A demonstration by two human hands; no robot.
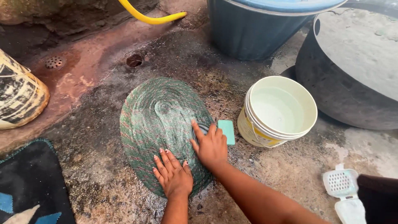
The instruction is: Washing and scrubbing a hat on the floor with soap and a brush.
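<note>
Two hands down on the mat [159,124] — a round, woven green mat lying flat on the wet floor [103,182], centre of the frame. Left hand [173,176] sits at the mat's lower edge, palm down, fingers spread flat; its grip is wide open and holds nothing, just pressing on the weave. Right hand [211,146] is at the mat's right edge, fingers curled over a brush [201,129] — only a dark, rounded bit of it peeks out past the fingertips, so the grip is closed on it, though how much of it is hidden I cannot tell. Just right of that hand, touching the mat's rim, a teal soap bar [226,131] lies on the floor.

Right of centre stands a cream bucket [286,137] with water inside, just beside the soap. Upper right, a big dark basin [340,91]; top centre, a blue tub [248,33]. Yellow hose [151,17] curves along the top, two drains [134,60] in the upper left, a striped pot [18,97] at the left edge, a dark rug [31,186] lower left — and a white plastic soap holder [342,184] lower right.
</note>
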